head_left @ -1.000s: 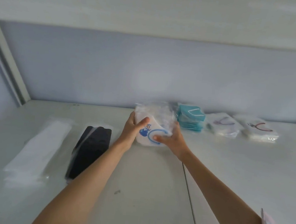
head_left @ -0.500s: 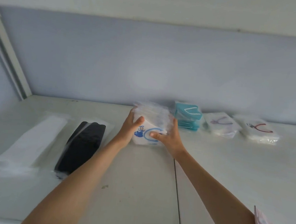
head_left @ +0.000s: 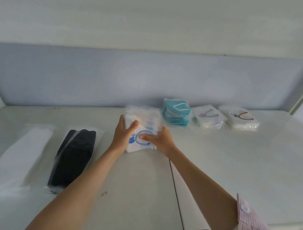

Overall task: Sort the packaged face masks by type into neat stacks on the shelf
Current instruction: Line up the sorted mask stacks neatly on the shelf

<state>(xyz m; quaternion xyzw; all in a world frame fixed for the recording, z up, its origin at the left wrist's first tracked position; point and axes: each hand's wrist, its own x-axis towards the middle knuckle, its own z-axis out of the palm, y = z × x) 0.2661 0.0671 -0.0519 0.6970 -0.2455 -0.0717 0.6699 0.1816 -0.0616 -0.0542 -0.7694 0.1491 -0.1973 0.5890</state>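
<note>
Both hands clamp the white mask stack with blue print: I read my left hand curled round its 9 o'clock edge, right hand at 3 o'clock, thumb on top. It rests mid-shelf. At 8 o'clock lie the black pack and white pack. At 1 o'clock sit the teal stack and two white stacks.

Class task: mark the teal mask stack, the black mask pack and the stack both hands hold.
Teal mask stack (head_left: 176,111), head view, top packet.
Black mask pack (head_left: 74,155), head view, middle of pack.
Held white stack (head_left: 141,132), head view, blue-printed top packet.
</note>
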